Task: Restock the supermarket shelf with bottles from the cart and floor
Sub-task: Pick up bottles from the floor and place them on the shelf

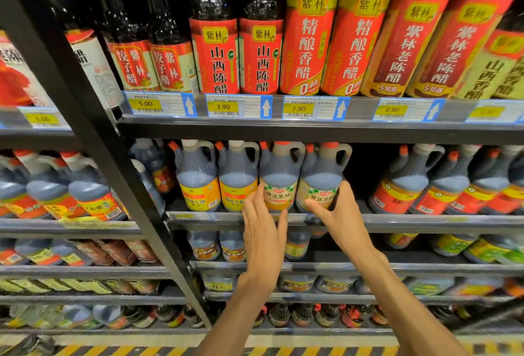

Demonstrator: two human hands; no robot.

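A tall black metal supermarket shelf unit [283, 131] fills the view, its tiers packed with dark sauces and vinegars. On the upper tier stands a row of tall dark glass bottles with red and yellow labels [309, 40], above blue-edged price tags [238, 106] clipped to the shelf lip. The tier below carries squat grey plastic handled jugs with orange caps. Two with plain yellow labels [198, 179] sit on the left, a group with red labels [402, 185] stands well apart on the right, and a dark gap lies between that group and the middle pair. The middle pair (both with green-checked cream labels) stands at the shelf's front edge, side by side and touching. The left hand [263, 231] lies against the left checked-label jug [279, 182], fingers straight along its left side and thumb under its front. The right hand [337, 213] cups the right checked-label jug [320, 179], thumb across the label and fingers curled round its right side.
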